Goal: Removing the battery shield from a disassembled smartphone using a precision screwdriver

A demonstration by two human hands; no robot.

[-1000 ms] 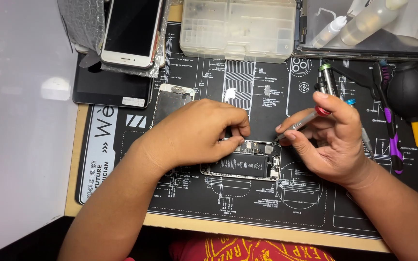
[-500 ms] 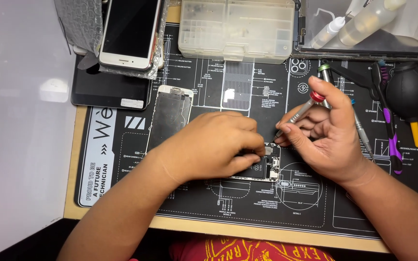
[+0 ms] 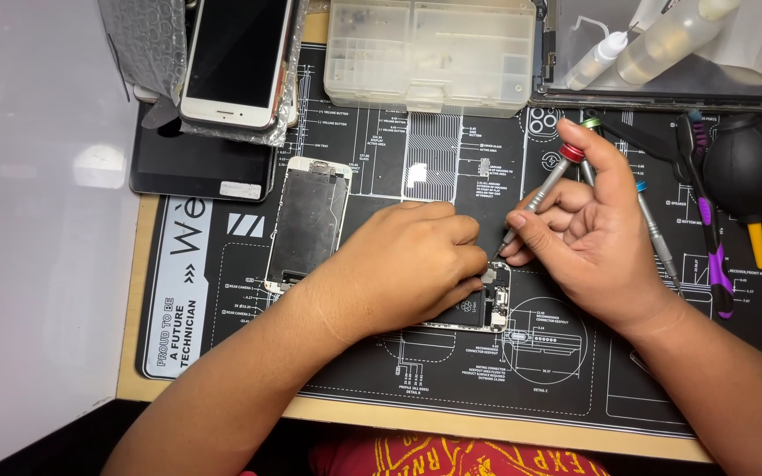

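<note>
Lying at 9 o'clock of the hands was a loose phone screen panel point(image 3: 308, 222), face down on the black work mat point(image 3: 222, 291). At about 11 o'clock, a white phone point(image 3: 238, 58) rested on a grey bubble bag point(image 3: 147, 44).

The left hand point(image 3: 407, 264) lay flat on top of the open phone point(image 3: 478, 304), its fingers close together and pressing down. Most of the open phone was hidden under that hand; only its right end showed, just past the fingertips point(image 3: 474, 256).

The right hand point(image 3: 597, 234) sat at 3 o'clock of the open phone. Its thumb and bent fingers pinched a thin screwdriver with a red ring point(image 3: 540, 198). The tip pointed down to 7 o'clock and met the top corner of the open phone, right between the two hands.

At 12 o'clock stood a clear parts box point(image 3: 429, 53). At 2 o'clock lay a black air blower point(image 3: 747, 167) and a purple tool point(image 3: 712, 238).
</note>
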